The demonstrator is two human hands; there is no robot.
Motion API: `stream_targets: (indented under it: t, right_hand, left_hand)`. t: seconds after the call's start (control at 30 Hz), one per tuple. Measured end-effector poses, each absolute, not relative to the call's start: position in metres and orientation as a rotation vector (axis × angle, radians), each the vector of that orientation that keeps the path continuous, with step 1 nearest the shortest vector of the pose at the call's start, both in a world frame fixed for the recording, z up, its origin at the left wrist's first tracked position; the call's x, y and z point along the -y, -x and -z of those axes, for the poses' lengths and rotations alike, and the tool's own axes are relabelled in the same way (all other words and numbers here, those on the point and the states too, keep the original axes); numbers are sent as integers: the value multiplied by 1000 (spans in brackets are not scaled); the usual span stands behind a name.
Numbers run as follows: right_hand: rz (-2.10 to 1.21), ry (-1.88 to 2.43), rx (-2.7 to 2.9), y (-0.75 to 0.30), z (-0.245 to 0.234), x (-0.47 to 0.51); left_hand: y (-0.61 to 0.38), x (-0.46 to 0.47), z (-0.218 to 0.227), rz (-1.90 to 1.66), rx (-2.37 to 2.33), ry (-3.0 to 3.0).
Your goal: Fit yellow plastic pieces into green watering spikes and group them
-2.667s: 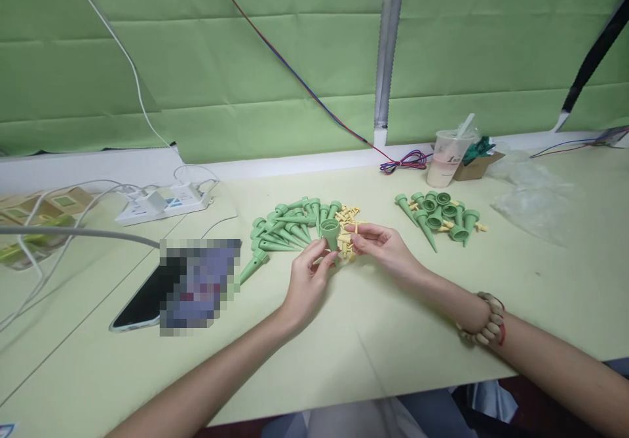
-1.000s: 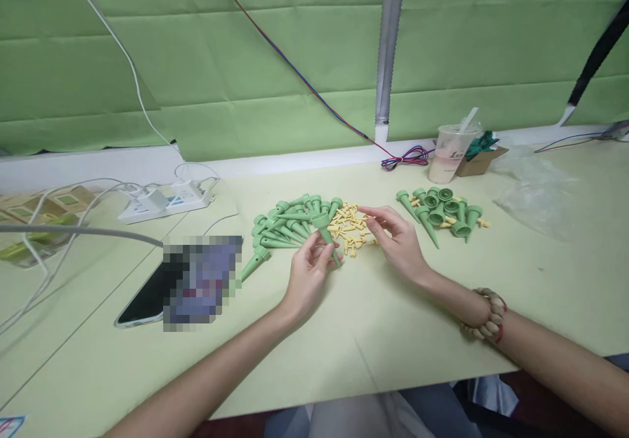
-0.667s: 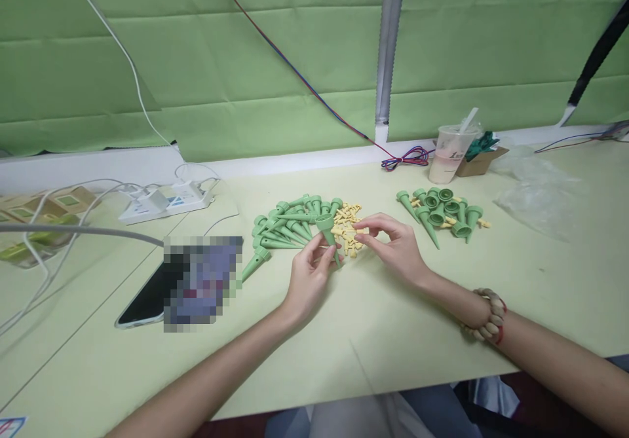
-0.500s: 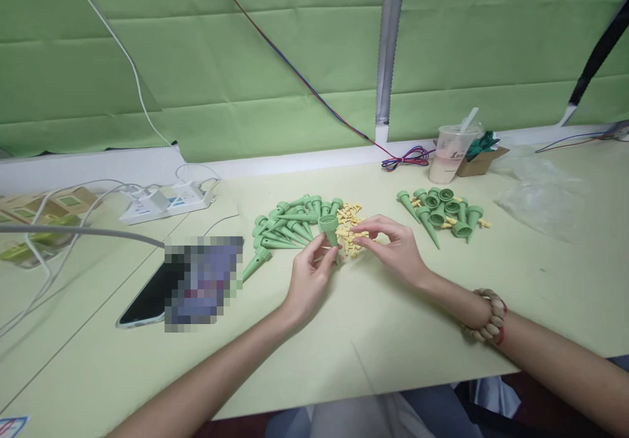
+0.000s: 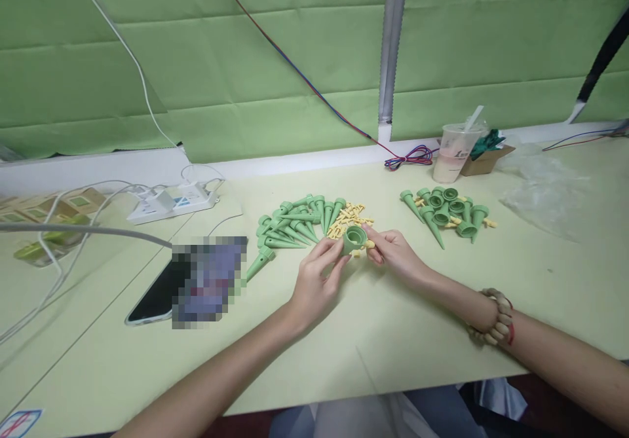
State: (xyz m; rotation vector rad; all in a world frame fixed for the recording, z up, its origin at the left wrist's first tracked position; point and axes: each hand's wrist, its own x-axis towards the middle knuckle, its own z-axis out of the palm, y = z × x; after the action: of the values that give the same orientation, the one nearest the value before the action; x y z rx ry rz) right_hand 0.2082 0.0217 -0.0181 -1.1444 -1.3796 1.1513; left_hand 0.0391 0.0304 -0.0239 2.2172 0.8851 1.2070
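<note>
My left hand [image 5: 319, 277] is closed around a green plastic watering spike [image 5: 354, 238], its round open end tilted up toward me. My right hand [image 5: 396, 251] pinches a small yellow valve piece [image 5: 368, 244] against the side of that spike; how far it sits in the spike I cannot tell. Behind my hands lies a pile of small yellow pieces [image 5: 348, 215]. Left of it is a heap of green spikes [image 5: 287, 223]. A second group of green spikes [image 5: 442, 210], some with yellow pieces sticking out, lies to the right.
A phone [image 5: 154, 294], partly covered by a blurred patch, lies at left near a white power strip [image 5: 171, 202] and cables. At the back right stand a drink cup [image 5: 452, 153] with a straw, a small cardboard box [image 5: 486, 162] and a clear plastic bag [image 5: 540, 196].
The green spike has turned from upright to tilted, its open end now facing me. My right hand has brought a yellow piece from the pile against the spike's side.
</note>
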Motion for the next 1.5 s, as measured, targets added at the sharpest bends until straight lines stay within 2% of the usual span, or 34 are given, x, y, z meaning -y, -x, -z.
stream_targets:
  t: [0.17, 0.3, 0.53, 0.7, 1.07, 1.27, 1.5]
  right_hand:
    - [-1124, 1080, 1337, -208, 15, -24]
    - [-1036, 1116, 1290, -207, 13, -25]
    - [-1225, 1144, 1359, -208, 17, -25]
    - [-1092, 1090, 1298, -208, 15, -26]
    - [-1127, 1162, 1362, -209, 15, -25]
    - [-967, 1165, 1335, -208, 14, -27]
    - [-1144, 1018, 1450, -207, 19, -26]
  left_hand:
    - [-40, -32, 24, -1174, -1041, -1910]
    - [-38, -35, 24, -1197, -1036, -1948]
    - [-41, -32, 25, -1243, -971, -2086]
    - [-41, -34, 26, -1188, -1028, -1928]
    - [-40, -37, 27, -1202, -1036, -1897]
    - [-38, -41, 26, -1212, -1059, -1799]
    - [-38, -37, 24, -1266, -997, -1882]
